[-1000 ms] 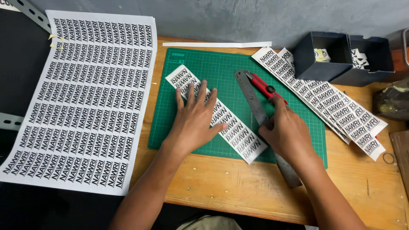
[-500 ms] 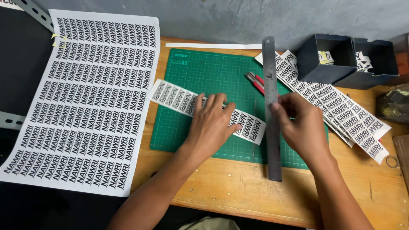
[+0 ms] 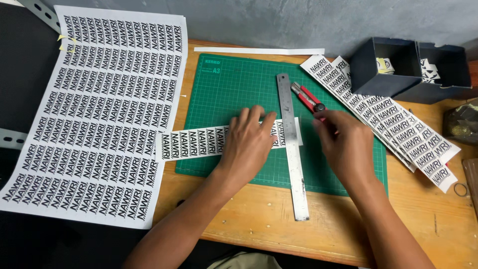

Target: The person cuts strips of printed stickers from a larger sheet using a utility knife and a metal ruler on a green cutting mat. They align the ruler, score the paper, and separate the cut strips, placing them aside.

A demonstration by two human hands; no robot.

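Note:
My left hand (image 3: 249, 142) lies flat on a white paper strip (image 3: 194, 143) printed with rows of black labels. The strip runs level across the green cutting mat (image 3: 234, 84) and sticks out past its left edge. A steel ruler (image 3: 292, 149) rests upright across the strip's right end, its lower end over the wooden table. My right hand (image 3: 341, 144) is just right of the ruler and off it. Its fingertips cover the rear end of a red utility knife (image 3: 307, 98) lying on the mat. Whether they grip the knife is hidden.
A large printed label sheet (image 3: 99, 114) covers the left side. A fanned stack of cut strips (image 3: 393, 127) lies at the right, beside two dark open boxes (image 3: 386, 69) (image 3: 445, 72) holding cut pieces. A thin white offcut (image 3: 259, 50) lies behind the mat. A small ring (image 3: 460, 189) sits far right.
The strip has turned from slanted to level and slid left under my left hand. My right hand carried the ruler over, laid it across the strip's right end, let go and moved to the knife.

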